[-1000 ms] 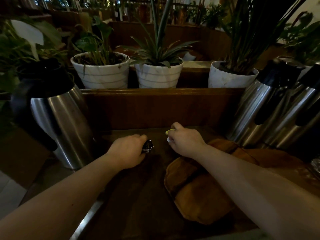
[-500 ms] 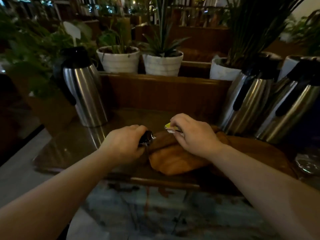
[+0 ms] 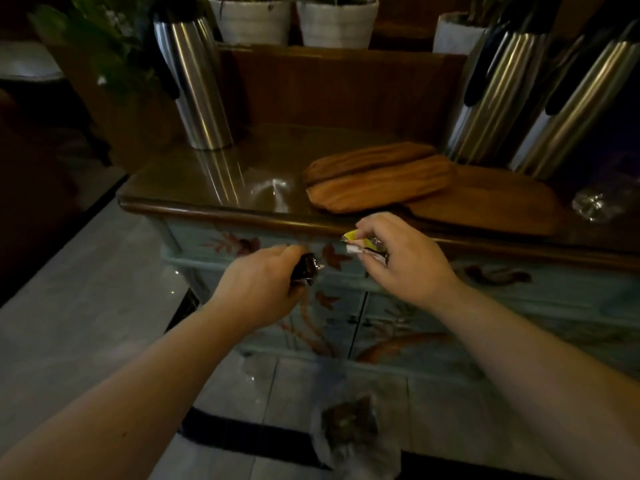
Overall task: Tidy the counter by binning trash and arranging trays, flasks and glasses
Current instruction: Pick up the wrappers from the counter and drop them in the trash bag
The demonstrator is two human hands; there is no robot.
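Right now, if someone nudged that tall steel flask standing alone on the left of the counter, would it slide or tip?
The steel flask looks tall and narrow on a small base, so it probably tips if pushed high up. The counter looks glossy, so a low push likely slides it. Whether it is full, I cannot tell.

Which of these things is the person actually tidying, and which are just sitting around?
Part of the job:
dark wrapper in left hand
yellow wrapper in right hand
wooden trays
steel flasks
bin bag on the floor

Just there:
potted plants
painted cabinet
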